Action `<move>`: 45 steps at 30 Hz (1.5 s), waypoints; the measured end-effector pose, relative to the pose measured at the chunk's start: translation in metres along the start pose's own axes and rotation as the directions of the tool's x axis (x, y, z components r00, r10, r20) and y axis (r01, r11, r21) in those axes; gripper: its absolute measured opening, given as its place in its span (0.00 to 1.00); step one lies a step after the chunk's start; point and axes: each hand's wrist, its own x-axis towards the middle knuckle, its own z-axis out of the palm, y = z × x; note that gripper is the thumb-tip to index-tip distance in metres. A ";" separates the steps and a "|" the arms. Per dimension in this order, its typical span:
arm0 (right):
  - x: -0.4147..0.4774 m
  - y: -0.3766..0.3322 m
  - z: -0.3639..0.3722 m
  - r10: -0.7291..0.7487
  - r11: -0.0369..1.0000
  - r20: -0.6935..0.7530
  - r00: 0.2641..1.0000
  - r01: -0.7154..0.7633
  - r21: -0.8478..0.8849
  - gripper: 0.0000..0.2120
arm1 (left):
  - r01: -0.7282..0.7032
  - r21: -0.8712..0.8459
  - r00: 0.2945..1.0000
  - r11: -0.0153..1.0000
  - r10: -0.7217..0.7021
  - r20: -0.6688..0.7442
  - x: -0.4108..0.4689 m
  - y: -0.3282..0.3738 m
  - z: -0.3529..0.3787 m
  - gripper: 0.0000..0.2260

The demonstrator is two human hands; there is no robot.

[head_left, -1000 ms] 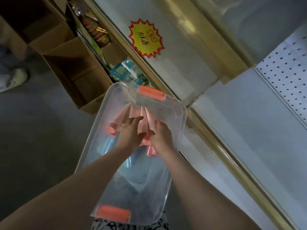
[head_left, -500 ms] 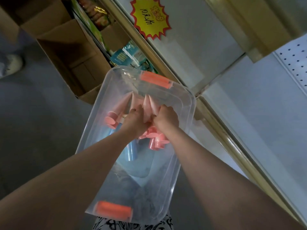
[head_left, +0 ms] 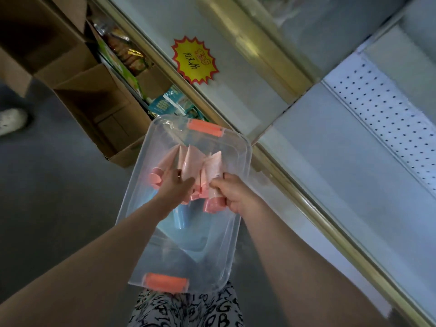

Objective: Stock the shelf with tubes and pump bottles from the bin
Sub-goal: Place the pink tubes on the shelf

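Pink tube (head_left: 212, 171) gripped in right hand (head_left: 234, 197), left hand (head_left: 175, 188) grasping tubes (head_left: 188, 159) inside clear bin (head_left: 245, 161)

On my feed the left arm (head_left: 94, 263) and right arm (head_left: 295, 256) are bare all the way to the frame edge. The left hand (head_left: 175, 185) and right hand (head_left: 232, 197) are bare too. One left finger has a small dark mark; I can't tell what it is. At the bottom are trousers (head_left: 186, 310), pale fabric covered in bold black letters.
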 end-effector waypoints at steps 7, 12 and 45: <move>-0.082 -0.001 -0.018 -0.081 0.987 -0.079 0.994 0.091 0.129 0.14 | -0.086 0.023 0.996 0.996 0.085 0.037 -0.062 0.030 -0.005 0.20; -0.141 0.011 -0.036 -0.115 0.970 -0.155 0.981 0.145 0.197 0.14 | -0.083 -0.019 0.994 0.996 0.084 0.072 -0.113 0.054 0.008 0.13; -0.437 0.150 -0.292 -0.439 0.736 -0.643 0.628 0.662 0.144 0.17 | -0.630 -0.197 0.646 0.751 0.648 0.403 -0.380 0.166 0.267 0.12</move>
